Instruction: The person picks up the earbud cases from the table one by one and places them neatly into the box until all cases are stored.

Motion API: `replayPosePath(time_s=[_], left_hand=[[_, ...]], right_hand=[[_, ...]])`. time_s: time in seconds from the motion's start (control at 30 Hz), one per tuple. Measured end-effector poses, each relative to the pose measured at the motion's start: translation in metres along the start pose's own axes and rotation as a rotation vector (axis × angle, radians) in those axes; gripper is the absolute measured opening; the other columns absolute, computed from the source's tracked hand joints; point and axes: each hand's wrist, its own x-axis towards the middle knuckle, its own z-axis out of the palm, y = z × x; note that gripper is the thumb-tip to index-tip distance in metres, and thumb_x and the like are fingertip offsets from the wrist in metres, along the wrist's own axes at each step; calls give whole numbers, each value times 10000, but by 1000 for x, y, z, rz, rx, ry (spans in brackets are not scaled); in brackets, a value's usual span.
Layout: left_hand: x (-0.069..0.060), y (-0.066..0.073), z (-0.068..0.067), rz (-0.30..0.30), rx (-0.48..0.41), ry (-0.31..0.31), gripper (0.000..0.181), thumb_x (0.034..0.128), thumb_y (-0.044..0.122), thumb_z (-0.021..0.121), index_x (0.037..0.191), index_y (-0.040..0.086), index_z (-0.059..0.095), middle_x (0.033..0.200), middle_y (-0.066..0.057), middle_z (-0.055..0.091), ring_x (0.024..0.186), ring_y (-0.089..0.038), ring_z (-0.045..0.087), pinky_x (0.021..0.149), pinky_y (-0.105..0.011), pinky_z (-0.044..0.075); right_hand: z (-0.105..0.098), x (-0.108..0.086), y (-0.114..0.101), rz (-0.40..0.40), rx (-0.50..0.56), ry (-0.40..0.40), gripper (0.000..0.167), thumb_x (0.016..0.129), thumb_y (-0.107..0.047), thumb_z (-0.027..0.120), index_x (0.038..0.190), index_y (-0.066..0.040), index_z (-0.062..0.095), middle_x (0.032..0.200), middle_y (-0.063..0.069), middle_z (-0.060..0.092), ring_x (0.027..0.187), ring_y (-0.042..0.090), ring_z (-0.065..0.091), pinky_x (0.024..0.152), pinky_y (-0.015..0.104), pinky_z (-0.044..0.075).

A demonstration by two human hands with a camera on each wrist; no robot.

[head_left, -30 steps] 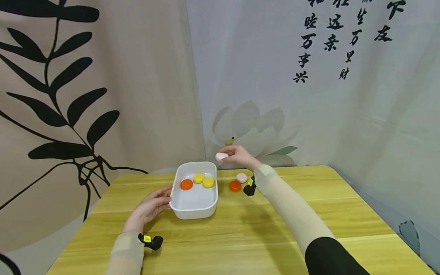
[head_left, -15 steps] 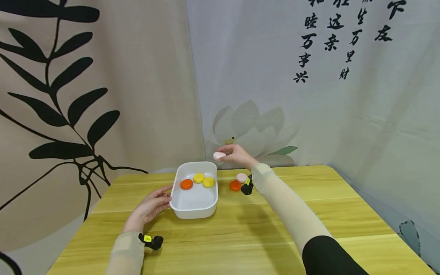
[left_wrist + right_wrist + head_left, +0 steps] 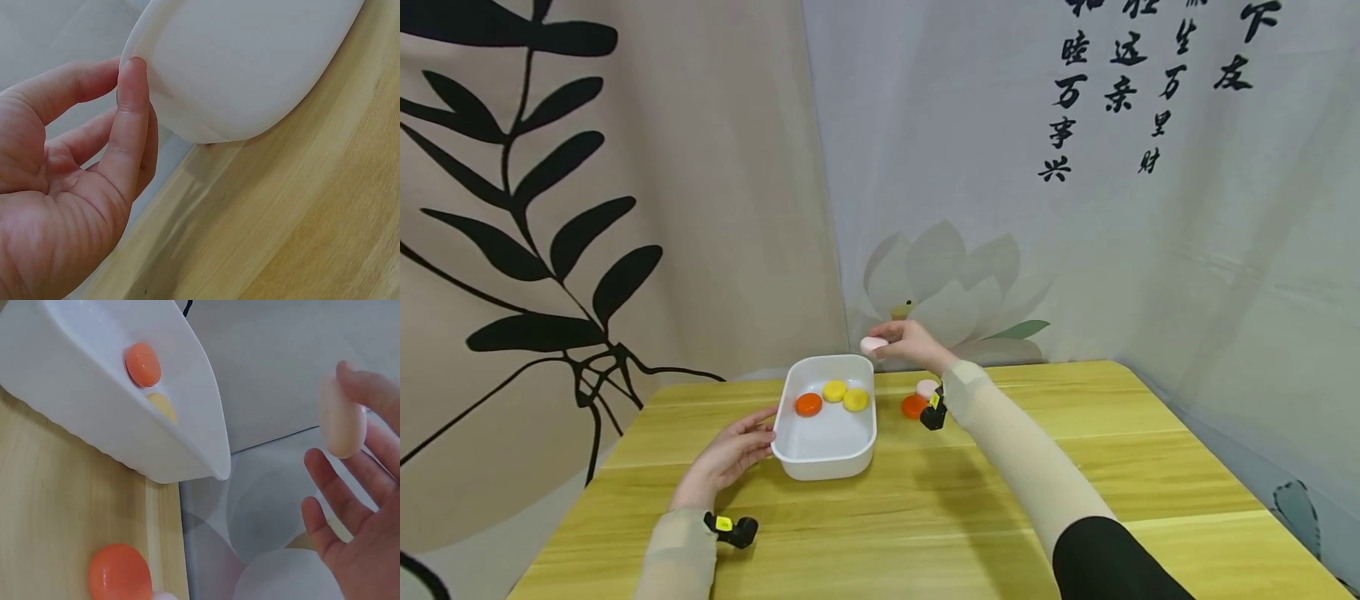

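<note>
My right hand (image 3: 908, 343) pinches a pale pink rounded disc (image 3: 872, 346) between thumb and fingers, above the table's back edge and just beyond the box's right back corner. The right wrist view shows this disc (image 3: 342, 419) edge-on, the other fingers spread below it. My left hand (image 3: 732, 454) holds the left rim of a white plastic box (image 3: 827, 468), with fingertips (image 3: 132, 78) at the rim in the left wrist view. Inside the box lie an orange disc (image 3: 808, 405) and two yellow discs, one yellow disc (image 3: 855, 400) near the right wall.
Right of the box, another orange disc (image 3: 913, 407) and a pink disc (image 3: 927, 388) lie on the wooden table (image 3: 865, 542), partly covered by the right wrist's black camera (image 3: 934, 414). A printed curtain (image 3: 737, 208) hangs behind the table.
My right hand has shifted slightly left with the pink disc, toward the box. The left hand and the box keep their places.
</note>
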Motion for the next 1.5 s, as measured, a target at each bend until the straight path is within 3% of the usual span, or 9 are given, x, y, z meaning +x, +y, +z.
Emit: replayPosePath(time_s=[0.77, 1.2, 1.5], left_hand=[[0, 1, 1, -9, -32, -9, 640, 966, -7, 543, 1510, -44, 209, 1164, -168, 531, 904, -166, 620, 815, -245, 542], [1, -1, 1, -8, -32, 6, 619, 962, -13, 543, 1503, -41, 243, 1151, -174, 528, 857, -147, 619, 807, -246, 547], [1, -3, 1, -12, -32, 18, 635, 957, -11, 553, 1507, -37, 237, 1178, -169, 513, 911, -164, 621, 826, -248, 543]], right_hand=[[29, 6, -2, 99, 90, 16, 473, 814, -310, 789, 1238, -147, 657, 1192, 10, 644, 1084, 204, 563, 968, 392, 471], [39, 10, -7, 104, 98, 26, 448, 826, -299, 781, 1231, -150, 664, 1203, 8, 641, 1097, 197, 557, 980, 387, 462], [46, 13, -6, 84, 76, 19, 457, 836, -324, 770, 1242, -148, 660, 1197, 1, 641, 1098, 191, 554, 970, 384, 467]])
